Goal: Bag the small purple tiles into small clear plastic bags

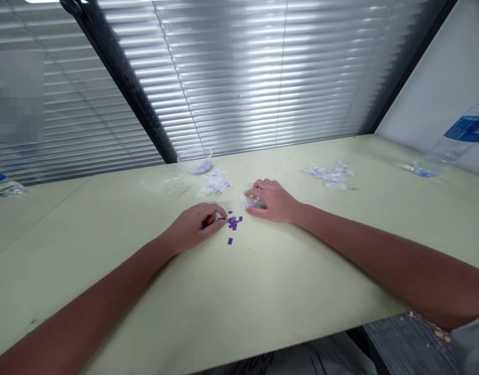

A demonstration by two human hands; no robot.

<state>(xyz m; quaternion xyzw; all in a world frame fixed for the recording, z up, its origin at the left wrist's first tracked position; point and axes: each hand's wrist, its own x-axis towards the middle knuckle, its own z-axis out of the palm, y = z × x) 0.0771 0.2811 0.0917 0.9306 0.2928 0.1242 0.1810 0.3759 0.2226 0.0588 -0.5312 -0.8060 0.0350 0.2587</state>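
On the tabletop (pixel 239 281), the left hand (pixel 194 226) is finely pinching a purple square (pixel 222 219), while the right hand (pixel 272 200) is cupping a clear packet (pixel 250 202) near loose purple squares (pixel 233 223).

Two hands (pixel 194 226) (pixel 270 200), two plastic bottles (pixel 454 140) (pixel 2 185)
There are also two clear containers (pixel 195 162) (pixel 164 185), and around ten purple pieces (pixel 232 223).

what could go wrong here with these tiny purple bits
The small purple squares lie loose on the table right beside the left hand, so one careless brush could scatter them. The clear plastic bag under the right hand could also slide or spill if it's pressed or lifted carelessly.
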